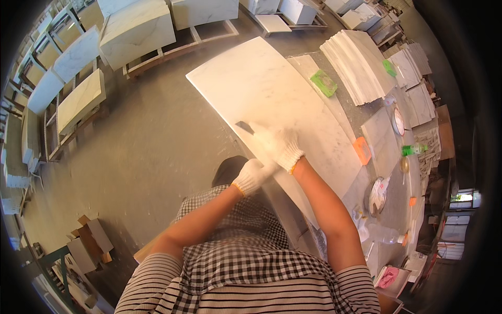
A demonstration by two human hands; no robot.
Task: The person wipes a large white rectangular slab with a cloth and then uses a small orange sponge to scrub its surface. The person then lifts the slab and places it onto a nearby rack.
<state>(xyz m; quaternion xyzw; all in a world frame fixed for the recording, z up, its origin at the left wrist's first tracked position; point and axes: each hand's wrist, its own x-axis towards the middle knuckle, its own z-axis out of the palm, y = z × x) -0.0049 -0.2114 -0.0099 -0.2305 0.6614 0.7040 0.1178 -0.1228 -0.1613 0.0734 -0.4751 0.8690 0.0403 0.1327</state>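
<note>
A large white marble slab (251, 73) with faint grey marks lies on the worktable, its near-left edge running beside me. My right hand (280, 146), in a white knit glove, is over the slab and smeared by motion. At its fingertips shows a small dark flat piece (244, 126), whose kind I cannot make out. My left hand (253, 177), gloved the same way, is closed at the slab's near edge, close to my right wrist. Its fingertips are partly hidden.
Green sponge (323, 83) and orange block (362, 150) lie right of the slab. Farther right are stacked marble strips (358, 65), a green bottle (414, 150) and a round dish (376, 196). Marble blocks (138, 31) sit on racks across the floor; a cardboard box (90, 243) stands lower left.
</note>
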